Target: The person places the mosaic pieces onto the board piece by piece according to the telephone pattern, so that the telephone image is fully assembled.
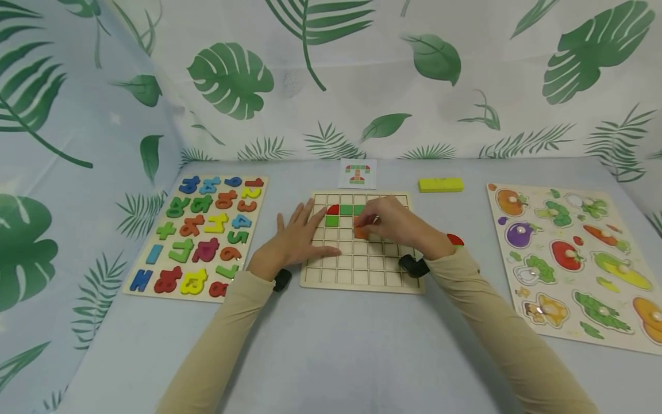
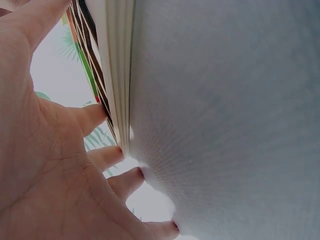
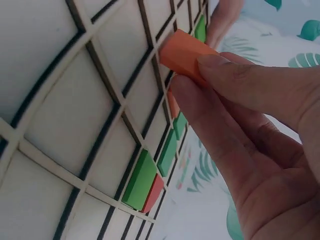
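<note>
My right hand pinches an orange block between thumb and fingers, close over a wooden grid board. Another orange block sits in the grid just beyond it. Toward the board's far side lie a red rounded piece, a green square and teal-green blocks; more of that row shows near the right edge in the right wrist view. My left hand rests spread at the board's left side, its thumb reaching over the grid and fingertips along the edge.
Behind the board lies a pattern card, with a yellow block to its right. A number puzzle lies left, a vegetable puzzle right. A red rounded piece shows beside the right wrist.
</note>
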`<state>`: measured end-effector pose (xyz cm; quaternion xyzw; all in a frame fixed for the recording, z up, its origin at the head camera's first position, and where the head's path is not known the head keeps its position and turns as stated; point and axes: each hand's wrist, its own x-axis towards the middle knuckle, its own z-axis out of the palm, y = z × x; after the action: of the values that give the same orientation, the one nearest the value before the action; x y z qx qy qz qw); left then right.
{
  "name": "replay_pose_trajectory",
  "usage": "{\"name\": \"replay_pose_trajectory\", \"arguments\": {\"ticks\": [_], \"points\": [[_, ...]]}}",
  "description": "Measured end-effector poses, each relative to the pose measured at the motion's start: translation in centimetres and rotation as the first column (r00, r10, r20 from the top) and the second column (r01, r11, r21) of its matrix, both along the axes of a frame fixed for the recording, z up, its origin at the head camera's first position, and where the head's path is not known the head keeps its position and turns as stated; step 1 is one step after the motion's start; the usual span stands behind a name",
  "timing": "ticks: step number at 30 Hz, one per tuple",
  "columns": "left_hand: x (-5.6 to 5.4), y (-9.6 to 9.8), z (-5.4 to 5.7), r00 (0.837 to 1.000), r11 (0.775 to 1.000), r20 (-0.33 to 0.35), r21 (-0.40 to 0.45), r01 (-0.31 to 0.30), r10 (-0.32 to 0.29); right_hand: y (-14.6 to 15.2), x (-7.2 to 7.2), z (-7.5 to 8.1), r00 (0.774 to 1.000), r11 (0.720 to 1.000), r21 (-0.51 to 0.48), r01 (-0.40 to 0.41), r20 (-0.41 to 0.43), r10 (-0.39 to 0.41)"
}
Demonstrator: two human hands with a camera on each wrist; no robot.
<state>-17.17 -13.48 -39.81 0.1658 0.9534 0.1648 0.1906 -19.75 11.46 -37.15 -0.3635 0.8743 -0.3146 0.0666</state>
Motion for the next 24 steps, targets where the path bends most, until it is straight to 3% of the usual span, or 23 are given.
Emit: {"name": "replay_pose_trajectory", "arguments": {"ticks": [16,24], "points": [[-0.19,0.2,-0.11,1.0,1.0,-0.004,-0.017,0.009,-0.009,-0.01,-0.01,0.05,0.998,0.998,0.024,-0.058,0.023,0.057],[0.09,0.12,0.07,1.0,1.0,-0.004,-0.026,0.016,-0.016,-0.57,0.22,0.36,0.999,0.994,0.093,-0.049,0.002,0.049]]}}
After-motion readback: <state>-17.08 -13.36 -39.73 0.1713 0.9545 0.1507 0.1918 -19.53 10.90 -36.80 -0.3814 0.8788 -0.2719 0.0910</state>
